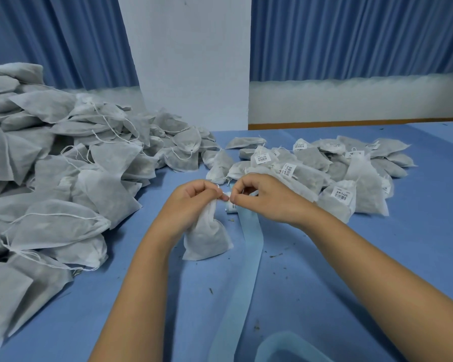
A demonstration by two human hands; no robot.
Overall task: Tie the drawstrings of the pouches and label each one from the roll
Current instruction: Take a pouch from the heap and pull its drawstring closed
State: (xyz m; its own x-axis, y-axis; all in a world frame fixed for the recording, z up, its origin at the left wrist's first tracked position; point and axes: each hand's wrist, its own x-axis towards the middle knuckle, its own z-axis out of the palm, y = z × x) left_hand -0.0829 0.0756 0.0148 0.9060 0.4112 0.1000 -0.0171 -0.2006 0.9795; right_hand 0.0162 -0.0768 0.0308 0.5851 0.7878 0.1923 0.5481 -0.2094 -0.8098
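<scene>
A: What could go wrong from here?

B: The knot. The left hand point(194, 202) has its grip clenched round the gathered neck of the white non-woven pouch point(207, 239). The right hand point(256, 198) pinches what looks like the thin white drawstring point(225, 195), right against the left fingertips. If that pinch slips, I'd expect the neck to loosen and the dark filling to spill. Crumbs already dot the blue worktop point(377, 270).

A: Anything else?

B: The pale blue label backing strip point(250, 246) runs just beside the pouch, under the right wrist. A forearm could drag it.

A: And the pouch itself?

B: It's held upright by the neck with its base on the worktop, between the forearms. It looks soft and translucent, bulges low, and shows no label. It sits between the heap of unlabelled grey-white pouches point(50, 178) and the labelled pouches with barcode stickers point(324, 173).
</scene>
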